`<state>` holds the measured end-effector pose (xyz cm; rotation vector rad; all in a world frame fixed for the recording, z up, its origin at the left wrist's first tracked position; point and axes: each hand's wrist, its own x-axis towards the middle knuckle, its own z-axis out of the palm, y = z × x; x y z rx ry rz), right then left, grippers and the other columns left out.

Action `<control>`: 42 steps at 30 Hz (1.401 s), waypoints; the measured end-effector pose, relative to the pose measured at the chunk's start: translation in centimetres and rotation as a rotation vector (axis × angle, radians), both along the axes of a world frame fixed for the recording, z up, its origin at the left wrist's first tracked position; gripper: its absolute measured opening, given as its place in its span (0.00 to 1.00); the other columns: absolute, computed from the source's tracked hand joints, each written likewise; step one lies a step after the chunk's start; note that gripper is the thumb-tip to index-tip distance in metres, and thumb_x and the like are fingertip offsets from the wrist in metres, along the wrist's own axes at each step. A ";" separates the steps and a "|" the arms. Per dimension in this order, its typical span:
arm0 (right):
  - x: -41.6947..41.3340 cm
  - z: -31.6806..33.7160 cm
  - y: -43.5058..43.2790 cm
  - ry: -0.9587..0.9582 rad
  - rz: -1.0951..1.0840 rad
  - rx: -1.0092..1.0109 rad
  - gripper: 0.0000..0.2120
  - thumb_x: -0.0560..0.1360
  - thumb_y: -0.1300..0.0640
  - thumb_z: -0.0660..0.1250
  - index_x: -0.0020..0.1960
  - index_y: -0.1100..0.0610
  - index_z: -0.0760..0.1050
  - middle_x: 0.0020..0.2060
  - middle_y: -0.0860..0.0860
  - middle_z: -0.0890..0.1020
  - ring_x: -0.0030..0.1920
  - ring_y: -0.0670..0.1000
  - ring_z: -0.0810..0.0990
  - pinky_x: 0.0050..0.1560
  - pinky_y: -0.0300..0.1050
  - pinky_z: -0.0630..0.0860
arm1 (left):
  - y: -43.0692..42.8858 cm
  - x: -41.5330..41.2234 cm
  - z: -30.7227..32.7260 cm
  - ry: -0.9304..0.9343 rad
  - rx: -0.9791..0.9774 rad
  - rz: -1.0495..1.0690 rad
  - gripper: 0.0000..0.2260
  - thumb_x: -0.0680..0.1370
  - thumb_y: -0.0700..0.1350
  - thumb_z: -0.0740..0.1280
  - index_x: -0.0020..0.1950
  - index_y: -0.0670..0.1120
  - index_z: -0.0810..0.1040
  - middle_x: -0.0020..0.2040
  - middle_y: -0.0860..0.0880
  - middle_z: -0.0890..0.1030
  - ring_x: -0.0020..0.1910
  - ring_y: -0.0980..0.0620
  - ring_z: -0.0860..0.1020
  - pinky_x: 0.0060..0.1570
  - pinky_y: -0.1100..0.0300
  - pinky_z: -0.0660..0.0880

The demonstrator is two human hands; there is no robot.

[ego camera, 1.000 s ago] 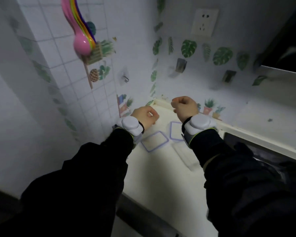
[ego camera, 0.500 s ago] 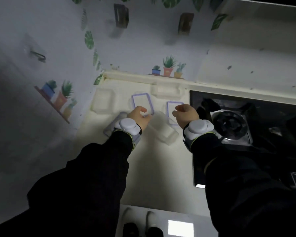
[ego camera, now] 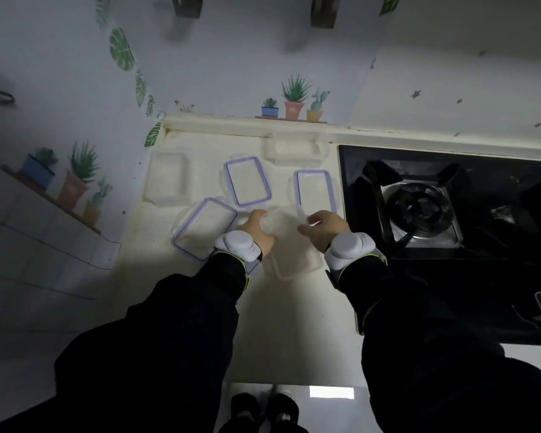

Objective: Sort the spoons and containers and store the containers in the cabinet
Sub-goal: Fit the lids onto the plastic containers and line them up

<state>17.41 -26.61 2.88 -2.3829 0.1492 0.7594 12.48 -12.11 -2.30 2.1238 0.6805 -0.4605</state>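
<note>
Both hands on a clear container at mid tabletop, lids and tubs spread around it.

Gas stove (ego camera: 419,207) is the landmark, black, at the right. Cream tabletop (ego camera: 294,323) runs left of the stove to the corner wall. Clear container (ego camera: 289,260) sits just left of the stove's near-left corner; left hand (ego camera: 258,228) has fingers curled on its far-left rim, right hand (ego camera: 324,226) has fingers bent over its far-right rim, gripping or merely resting I cannot tell. Three blue-rimmed lids lie flat: one (ego camera: 314,190) just beside the stove's left edge, one (ego camera: 247,181) farther left, one (ego camera: 205,228) left of the left hand. Clear tub (ego camera: 167,179) sits farthest from the stove, another (ego camera: 294,150) against the back wall near the stove's far-left corner.
</note>
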 end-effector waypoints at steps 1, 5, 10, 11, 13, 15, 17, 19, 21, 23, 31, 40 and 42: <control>-0.3 0.0 0.1 0.010 0.001 0.002 0.14 0.71 0.51 0.70 0.55 0.53 0.76 0.47 0.54 0.80 0.49 0.55 0.79 0.59 0.49 0.77 | 0.2 -0.2 0.3 -0.017 0.012 -0.025 0.26 0.71 0.49 0.65 0.68 0.59 0.62 0.53 0.42 0.80 0.45 0.40 0.81 0.51 0.49 0.79; -2.0 -0.7 0.1 0.087 -0.063 0.084 0.09 0.66 0.59 0.71 0.40 0.52 0.70 0.41 0.56 0.76 0.42 0.56 0.74 0.56 0.55 0.78 | 1.0 -1.8 0.8 -0.055 0.018 -0.085 0.24 0.73 0.45 0.64 0.68 0.57 0.66 0.56 0.40 0.79 0.49 0.39 0.79 0.52 0.53 0.77; -5.5 -0.6 -0.4 0.123 -0.107 0.152 0.10 0.68 0.63 0.66 0.48 0.57 0.70 0.42 0.59 0.75 0.40 0.58 0.74 0.52 0.61 0.79 | 0.8 -4.6 0.7 -0.104 0.029 -0.134 0.24 0.75 0.45 0.65 0.70 0.55 0.65 0.41 0.48 0.74 0.42 0.46 0.74 0.48 0.58 0.73; -6.1 -0.7 -0.6 0.141 -0.120 0.171 0.10 0.69 0.65 0.65 0.49 0.58 0.69 0.41 0.59 0.75 0.38 0.58 0.73 0.50 0.62 0.79 | 0.7 -5.1 0.6 -0.105 0.034 -0.150 0.24 0.75 0.46 0.65 0.70 0.55 0.65 0.38 0.51 0.72 0.41 0.47 0.73 0.47 0.58 0.73; -7.0 -0.9 -1.1 0.163 -0.134 0.192 0.10 0.70 0.67 0.65 0.50 0.59 0.69 0.41 0.60 0.74 0.36 0.58 0.72 0.49 0.62 0.79 | 0.4 -6.1 0.3 -0.104 0.027 -0.172 0.23 0.75 0.46 0.65 0.70 0.55 0.65 0.34 0.53 0.70 0.39 0.47 0.73 0.43 0.59 0.71; -7.8 -1.0 -1.5 0.174 -0.142 0.199 0.10 0.70 0.67 0.64 0.50 0.60 0.69 0.42 0.61 0.74 0.37 0.58 0.72 0.47 0.59 0.78 | -0.1 -6.9 -0.1 -0.108 0.006 -0.163 0.24 0.75 0.47 0.66 0.70 0.54 0.65 0.33 0.53 0.69 0.37 0.47 0.73 0.42 0.59 0.71; -8.3 -1.3 -1.9 0.185 -0.147 0.199 0.11 0.71 0.67 0.64 0.52 0.60 0.70 0.43 0.61 0.74 0.37 0.57 0.72 0.45 0.55 0.76 | -0.6 -7.6 -0.6 -0.111 -0.025 -0.144 0.25 0.75 0.47 0.66 0.71 0.54 0.65 0.34 0.52 0.70 0.36 0.47 0.73 0.43 0.56 0.74; -8.7 -1.7 -2.3 0.213 -0.144 0.191 0.15 0.72 0.66 0.66 0.57 0.61 0.70 0.43 0.60 0.74 0.38 0.57 0.72 0.42 0.52 0.74 | -1.0 -8.4 -0.9 -0.095 -0.044 -0.133 0.26 0.75 0.49 0.67 0.71 0.54 0.64 0.35 0.51 0.71 0.37 0.46 0.74 0.47 0.52 0.77; -8.8 -1.9 -2.5 0.233 -0.137 0.215 0.20 0.72 0.59 0.70 0.61 0.60 0.68 0.42 0.59 0.75 0.39 0.57 0.74 0.40 0.48 0.73 | -1.0 -8.9 -0.5 -0.091 -0.039 -0.105 0.27 0.75 0.54 0.66 0.71 0.54 0.63 0.40 0.48 0.75 0.41 0.44 0.77 0.51 0.53 0.76; -8.6 -1.9 -2.6 0.183 -0.118 0.199 0.28 0.69 0.47 0.72 0.63 0.56 0.68 0.45 0.55 0.76 0.44 0.57 0.77 0.47 0.48 0.75 | -0.5 -9.2 0.4 -0.109 0.024 -0.017 0.24 0.75 0.57 0.64 0.69 0.52 0.66 0.49 0.45 0.78 0.48 0.43 0.77 0.53 0.56 0.73; -6.3 -0.3 -0.8 -0.048 -0.013 0.112 0.40 0.60 0.29 0.66 0.65 0.49 0.68 0.61 0.53 0.75 0.59 0.56 0.77 0.65 0.55 0.71 | 5.1 -8.5 2.1 -0.186 0.415 0.056 0.11 0.76 0.49 0.63 0.54 0.45 0.76 0.53 0.45 0.80 0.56 0.41 0.77 0.52 0.50 0.77; -4.7 -2.5 3.0 -0.113 0.123 0.042 0.33 0.66 0.33 0.68 0.63 0.51 0.70 0.62 0.52 0.74 0.61 0.56 0.76 0.64 0.55 0.72 | 6.8 -6.2 -1.0 -0.089 0.435 -0.012 0.21 0.71 0.54 0.69 0.59 0.46 0.73 0.59 0.45 0.74 0.59 0.43 0.74 0.60 0.51 0.72; -4.4 -2.8 3.4 -0.119 0.159 0.007 0.32 0.66 0.34 0.68 0.64 0.51 0.70 0.62 0.52 0.74 0.61 0.56 0.75 0.65 0.55 0.71 | 6.8 -5.7 -1.4 -0.073 0.416 0.004 0.21 0.69 0.54 0.70 0.58 0.46 0.73 0.58 0.45 0.75 0.59 0.42 0.74 0.59 0.51 0.72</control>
